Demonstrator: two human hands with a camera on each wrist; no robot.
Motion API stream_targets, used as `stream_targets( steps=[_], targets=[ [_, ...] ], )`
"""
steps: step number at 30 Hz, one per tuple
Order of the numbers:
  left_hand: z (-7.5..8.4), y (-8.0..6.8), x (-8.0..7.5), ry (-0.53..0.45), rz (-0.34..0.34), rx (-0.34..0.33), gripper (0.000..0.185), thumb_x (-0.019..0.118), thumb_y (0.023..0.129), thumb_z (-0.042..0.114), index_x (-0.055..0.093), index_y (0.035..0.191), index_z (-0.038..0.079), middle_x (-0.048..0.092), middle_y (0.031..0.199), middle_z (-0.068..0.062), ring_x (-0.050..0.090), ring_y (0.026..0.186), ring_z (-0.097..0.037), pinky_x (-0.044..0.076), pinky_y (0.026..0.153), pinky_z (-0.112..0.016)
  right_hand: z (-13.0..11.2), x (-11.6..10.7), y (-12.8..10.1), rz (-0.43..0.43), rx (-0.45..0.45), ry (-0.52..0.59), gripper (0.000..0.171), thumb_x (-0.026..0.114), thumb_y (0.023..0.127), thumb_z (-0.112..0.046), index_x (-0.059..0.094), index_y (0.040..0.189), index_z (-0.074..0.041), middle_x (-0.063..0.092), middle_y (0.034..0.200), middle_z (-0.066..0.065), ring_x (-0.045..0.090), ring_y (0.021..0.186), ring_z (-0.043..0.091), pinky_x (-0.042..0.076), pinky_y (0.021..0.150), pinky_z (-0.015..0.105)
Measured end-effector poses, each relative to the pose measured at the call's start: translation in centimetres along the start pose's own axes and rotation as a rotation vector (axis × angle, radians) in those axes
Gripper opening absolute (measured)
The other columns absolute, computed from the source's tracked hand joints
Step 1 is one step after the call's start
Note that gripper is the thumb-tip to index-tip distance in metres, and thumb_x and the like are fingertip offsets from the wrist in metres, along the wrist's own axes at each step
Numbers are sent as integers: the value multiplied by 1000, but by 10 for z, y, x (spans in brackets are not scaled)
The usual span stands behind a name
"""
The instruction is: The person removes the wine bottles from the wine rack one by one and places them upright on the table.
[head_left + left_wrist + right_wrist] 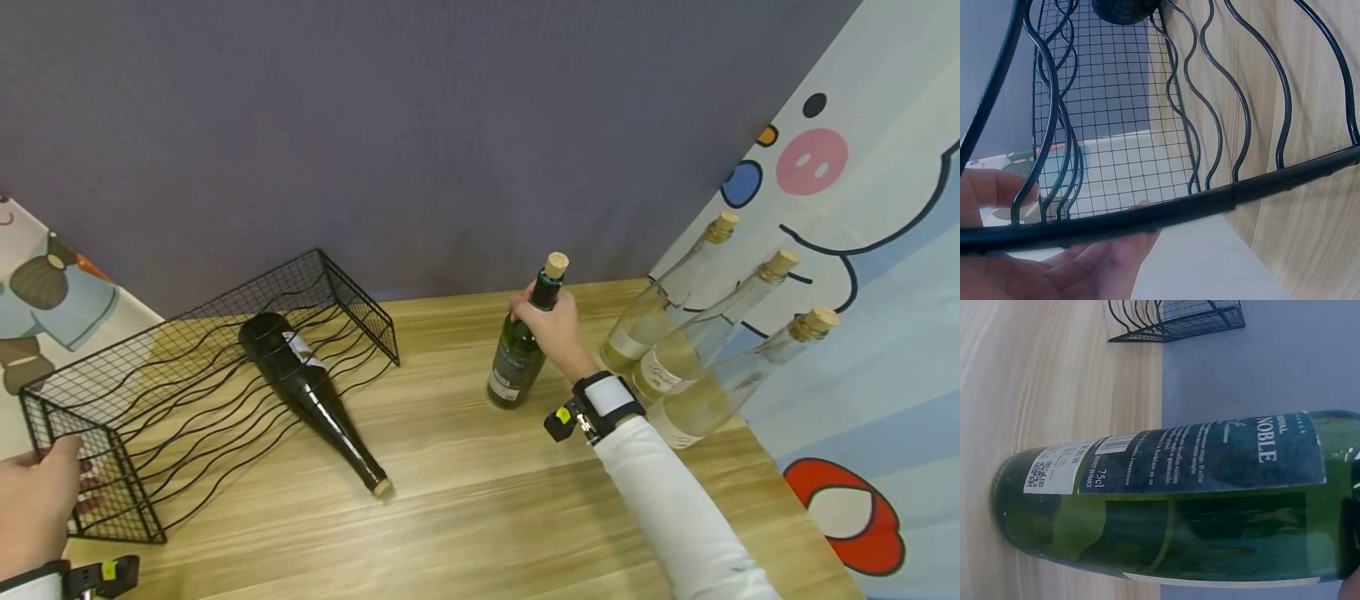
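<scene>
In the head view my right hand [551,321] grips a corked green wine bottle [516,362] around its neck and shoulder. Its dark label and barcode face the right wrist camera, and it stands roughly upright at the table; whether its base touches the wood I cannot tell. At the left, my left hand [45,500] holds the end of a black wire wine rack [97,483], thumb and fingers around the frame bar in the left wrist view. A dark corked bottle [307,392] lies across the rack's wavy wires, its neck pointing toward the front.
Three clear corked bottles, one of them a front bottle [690,412], stand at the right edge of the wooden table [450,500]. A grey panel [450,150] rises behind. Cartoon-printed fabric [900,333] hangs at the right, with more at the left.
</scene>
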State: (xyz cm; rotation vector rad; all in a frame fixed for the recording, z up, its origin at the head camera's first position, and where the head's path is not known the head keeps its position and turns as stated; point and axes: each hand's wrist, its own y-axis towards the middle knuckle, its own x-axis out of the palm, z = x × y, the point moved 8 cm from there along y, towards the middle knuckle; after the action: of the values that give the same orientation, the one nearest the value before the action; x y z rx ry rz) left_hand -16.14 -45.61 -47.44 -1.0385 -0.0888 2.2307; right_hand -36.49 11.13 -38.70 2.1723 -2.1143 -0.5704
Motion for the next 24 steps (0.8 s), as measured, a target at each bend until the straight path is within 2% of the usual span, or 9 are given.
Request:
stream_targets(
  steps=[9,16,24],
  targets=[
    [-3,2,-2,18,9,-9,65,23,101,32,24,149,-11,45,99,-24,41,51,-6,47,40,-26,-26,-1,-7,-16,28,23,14,60,88,1,56,77,-7,63,64,-9,63,66,7,53,73,23],
    [-1,-3,-2,29,9,-4,64,22,102,31,23,148,-13,44,98,-24,40,52,-7,45,39,-26,-25,-12,-4,18,20,4,15,61,87,1,56,76,-8,62,63,-11,62,65,7,52,72,21],
    [0,-2,-2,24,9,2,63,23,102,31,25,147,-12,43,96,-20,41,53,-7,46,40,-25,-17,-36,1,90,70,-20,15,63,88,-4,56,76,-8,62,64,-10,61,66,8,51,72,21]
  ],
)
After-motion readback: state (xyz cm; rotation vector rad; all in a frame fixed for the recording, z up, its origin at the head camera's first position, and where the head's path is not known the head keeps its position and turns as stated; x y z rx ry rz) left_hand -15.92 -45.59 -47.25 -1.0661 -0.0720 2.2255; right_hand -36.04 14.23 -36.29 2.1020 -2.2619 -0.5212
